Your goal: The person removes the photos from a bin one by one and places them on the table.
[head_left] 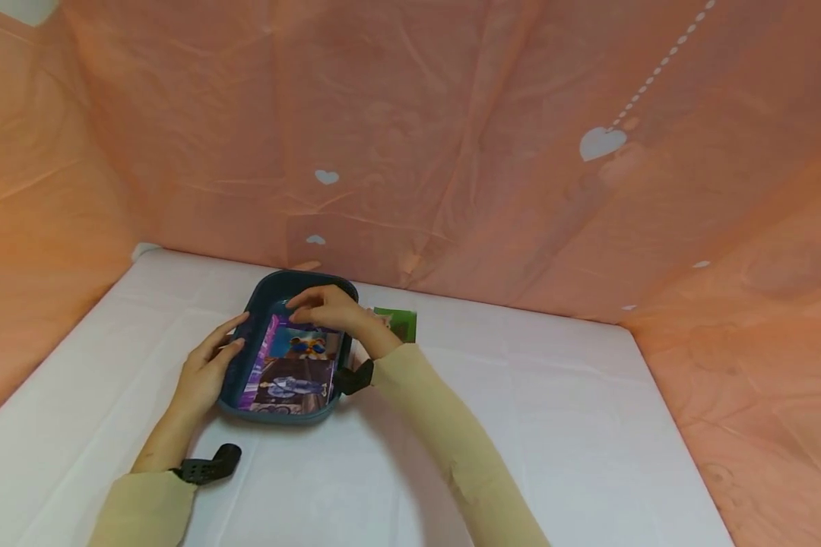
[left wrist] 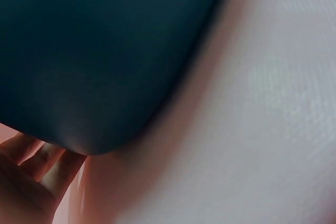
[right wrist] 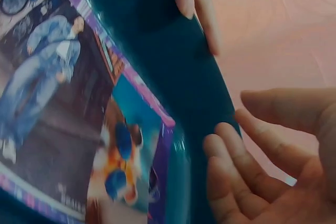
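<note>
My left hand (head_left: 201, 376) grips the left side of a dark teal tray (head_left: 253, 342) with raised walls and rounded corners, its thumb over the rim and fingers outside. In the left wrist view, the fingers (left wrist: 55, 169) lie against the tray's outer side. Inside the tray are glossy printed pictures: one with a figure in blue clothes (head_left: 290, 386), one with an animal in blue sunglasses (head_left: 308, 346), with purple edging. Above the tray's far half hovers my right hand (head_left: 331, 310), fingers loosely bent and nothing held, as the right wrist view shows.
A green picture card (head_left: 404, 324) lies on the white table (head_left: 554, 425) just right of the tray, partly behind the right wrist. Orange sheeting with white hearts (head_left: 417, 152) hangs at the back and both sides. Each wrist carries a black camera band (head_left: 208, 467).
</note>
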`<state>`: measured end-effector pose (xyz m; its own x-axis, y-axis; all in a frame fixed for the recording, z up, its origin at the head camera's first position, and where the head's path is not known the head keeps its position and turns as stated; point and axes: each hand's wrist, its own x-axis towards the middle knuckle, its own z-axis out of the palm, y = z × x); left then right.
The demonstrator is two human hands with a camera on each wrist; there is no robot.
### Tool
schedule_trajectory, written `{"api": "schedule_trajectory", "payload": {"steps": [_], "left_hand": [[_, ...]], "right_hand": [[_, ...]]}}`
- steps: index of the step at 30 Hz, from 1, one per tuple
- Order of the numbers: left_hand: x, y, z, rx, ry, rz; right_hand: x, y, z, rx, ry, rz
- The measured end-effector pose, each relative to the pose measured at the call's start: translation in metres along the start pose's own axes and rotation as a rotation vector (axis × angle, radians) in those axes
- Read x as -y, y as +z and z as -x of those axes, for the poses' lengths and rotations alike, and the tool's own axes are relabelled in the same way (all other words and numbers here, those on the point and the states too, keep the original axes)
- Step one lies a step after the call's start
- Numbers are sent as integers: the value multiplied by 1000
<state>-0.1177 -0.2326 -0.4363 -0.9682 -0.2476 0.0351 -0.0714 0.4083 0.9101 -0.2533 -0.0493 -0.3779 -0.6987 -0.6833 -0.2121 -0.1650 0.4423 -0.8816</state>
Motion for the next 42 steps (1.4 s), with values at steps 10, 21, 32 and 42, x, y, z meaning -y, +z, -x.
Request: {"api": "schedule_trajectory", "payload": {"steps": [10, 21, 32, 42], "left_hand": [[-2, 2, -1, 20, -13, 18], [-6, 8, -1, 21, -39, 41], [-8, 9, 0, 25, -51, 51], [-6, 8, 0, 12, -46, 33]], "right_hand": [[4, 17, -9, 158, 26, 74], [-7, 27, -10, 184, 65, 143], [-10, 32, -13, 273, 87, 227], [-9, 36, -12, 321, 86, 250]]}}
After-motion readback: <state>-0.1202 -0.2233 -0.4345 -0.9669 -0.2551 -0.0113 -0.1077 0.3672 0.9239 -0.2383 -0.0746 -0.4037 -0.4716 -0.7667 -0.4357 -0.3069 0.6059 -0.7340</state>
